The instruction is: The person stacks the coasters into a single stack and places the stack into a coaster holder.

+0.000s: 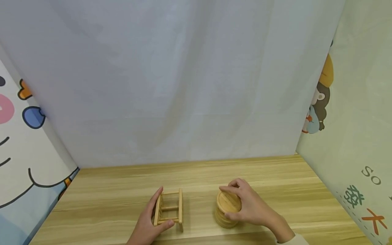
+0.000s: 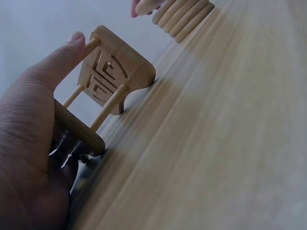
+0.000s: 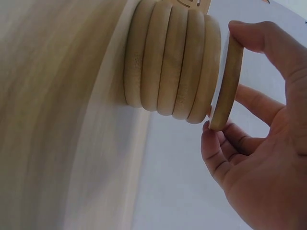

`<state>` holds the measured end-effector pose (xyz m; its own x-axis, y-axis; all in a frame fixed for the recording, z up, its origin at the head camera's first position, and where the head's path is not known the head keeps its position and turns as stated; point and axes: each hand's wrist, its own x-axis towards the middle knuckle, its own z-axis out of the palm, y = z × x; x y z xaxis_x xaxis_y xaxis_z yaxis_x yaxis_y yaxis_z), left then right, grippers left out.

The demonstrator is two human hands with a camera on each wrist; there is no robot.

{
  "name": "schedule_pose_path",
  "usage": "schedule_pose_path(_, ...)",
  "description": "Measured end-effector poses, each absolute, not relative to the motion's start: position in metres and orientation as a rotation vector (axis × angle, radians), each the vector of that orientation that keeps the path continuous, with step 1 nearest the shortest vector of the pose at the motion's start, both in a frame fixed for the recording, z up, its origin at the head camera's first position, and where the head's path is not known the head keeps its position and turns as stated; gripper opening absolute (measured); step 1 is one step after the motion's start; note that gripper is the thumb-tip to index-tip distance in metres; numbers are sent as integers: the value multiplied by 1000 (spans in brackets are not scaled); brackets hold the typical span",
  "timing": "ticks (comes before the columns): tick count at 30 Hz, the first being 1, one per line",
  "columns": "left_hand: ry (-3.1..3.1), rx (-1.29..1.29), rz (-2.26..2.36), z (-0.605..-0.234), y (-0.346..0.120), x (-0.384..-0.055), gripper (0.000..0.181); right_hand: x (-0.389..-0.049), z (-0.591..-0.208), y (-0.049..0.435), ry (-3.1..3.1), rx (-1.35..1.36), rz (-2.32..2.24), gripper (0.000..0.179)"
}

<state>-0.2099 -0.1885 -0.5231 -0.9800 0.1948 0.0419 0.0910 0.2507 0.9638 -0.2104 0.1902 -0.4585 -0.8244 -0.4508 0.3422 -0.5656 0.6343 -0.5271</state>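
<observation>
On the table stands a small wooden coaster holder [image 1: 180,207], two upright panels joined by thin rods. My left hand [image 1: 146,224] grips its left panel, the thumb on one side and the fingers round the other. In the left wrist view, the far panel [image 2: 112,69] shows a cut-out pattern. To the right, a stack of round wooden coasters [image 3: 172,62] sits on the table. Thumb and fingers of my right hand [image 1: 252,206] pinch the top coaster [image 3: 228,81] by its edge. A thin gap separates it from the stack.
The wood-grain table [image 1: 196,173] reaches back to a pale grey curtain [image 1: 183,85]. Printed cartoon panels stand along the left [image 1: 27,153] and right [image 1: 346,143] sides.
</observation>
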Motion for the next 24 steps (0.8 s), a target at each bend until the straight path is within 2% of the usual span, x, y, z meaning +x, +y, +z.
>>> schedule_pose_path(24,2409,311,1867,-522,-188,-210,106,-208,-459,192,-2797,884,990,72)
